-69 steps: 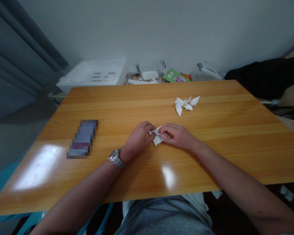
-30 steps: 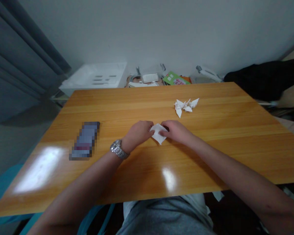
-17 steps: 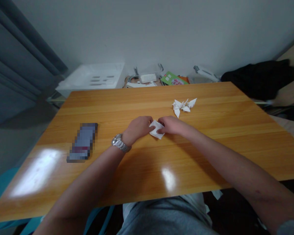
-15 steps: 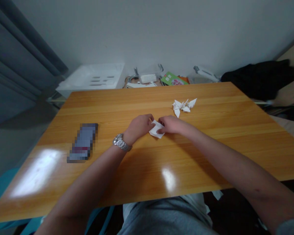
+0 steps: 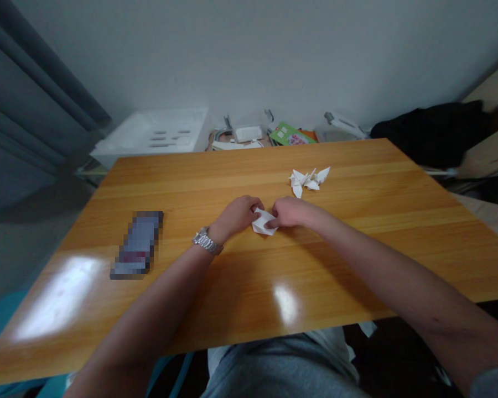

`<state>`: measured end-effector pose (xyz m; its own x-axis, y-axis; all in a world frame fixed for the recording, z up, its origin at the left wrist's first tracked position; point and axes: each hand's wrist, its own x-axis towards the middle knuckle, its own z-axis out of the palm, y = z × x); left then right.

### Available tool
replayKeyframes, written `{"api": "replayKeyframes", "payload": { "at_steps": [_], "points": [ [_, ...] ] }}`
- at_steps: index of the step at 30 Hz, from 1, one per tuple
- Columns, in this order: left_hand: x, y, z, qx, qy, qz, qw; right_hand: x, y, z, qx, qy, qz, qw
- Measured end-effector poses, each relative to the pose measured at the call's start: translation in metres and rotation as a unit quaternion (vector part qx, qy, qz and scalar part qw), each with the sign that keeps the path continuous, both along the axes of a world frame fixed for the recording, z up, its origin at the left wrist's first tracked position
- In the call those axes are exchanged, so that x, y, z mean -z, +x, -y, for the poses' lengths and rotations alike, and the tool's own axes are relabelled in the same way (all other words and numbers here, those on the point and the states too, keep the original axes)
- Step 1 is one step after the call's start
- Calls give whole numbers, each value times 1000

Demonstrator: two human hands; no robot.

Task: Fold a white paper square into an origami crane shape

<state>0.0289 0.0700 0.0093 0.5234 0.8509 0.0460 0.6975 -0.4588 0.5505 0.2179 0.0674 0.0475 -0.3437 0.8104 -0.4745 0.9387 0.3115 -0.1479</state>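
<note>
A small folded piece of white paper (image 5: 264,224) lies between my two hands, low over the table's middle. My left hand (image 5: 241,212) wears a metal-banded watch on its wrist and pinches the paper's upper left edge. From the other side, my right hand (image 5: 288,212) grips the right edge, its thumb resting on the paper. The fingertips beneath the sheet are hidden. Just beyond my right hand sit white folded paper figures (image 5: 309,181) with pointed, wing-like parts, lying close together.
A phone (image 5: 138,245), blurred out, lies on the wooden table (image 5: 240,298) at the left. Behind the far edge are a white tray (image 5: 161,132), a green booklet (image 5: 291,134) and assorted white items. Dark cloth (image 5: 431,132) is heaped at the far right.
My fingers have shifted slightly on the paper, and its upper edge now looks more raised and folded over. The whole view has moved a little; the paper figures and phone stay put.
</note>
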Motion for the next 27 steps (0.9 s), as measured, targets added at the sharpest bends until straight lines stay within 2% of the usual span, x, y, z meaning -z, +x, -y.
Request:
{"api": "replayKeyframes", "payload": {
  "at_steps": [5,7,11,15,21,27],
  "points": [
    [1,-5,7,-32,11,-13,999,-8,7,5,0,-116,-50,992],
    [1,-7,9,-32,13,-20,999,-9,9,6,-12,-123,-56,991],
    [-1,-8,16,-15,35,-36,999,-6,9,8,-42,-48,-49,997],
    [-3,-7,21,6,25,-43,999,-2,10,12,-36,19,-61,997],
    [4,-5,24,6,15,-20,1000,0,14,20,-4,50,-112,992],
    [3,-6,29,7,3,17,1000,4,18,31,38,56,-239,969]
  ]
}}
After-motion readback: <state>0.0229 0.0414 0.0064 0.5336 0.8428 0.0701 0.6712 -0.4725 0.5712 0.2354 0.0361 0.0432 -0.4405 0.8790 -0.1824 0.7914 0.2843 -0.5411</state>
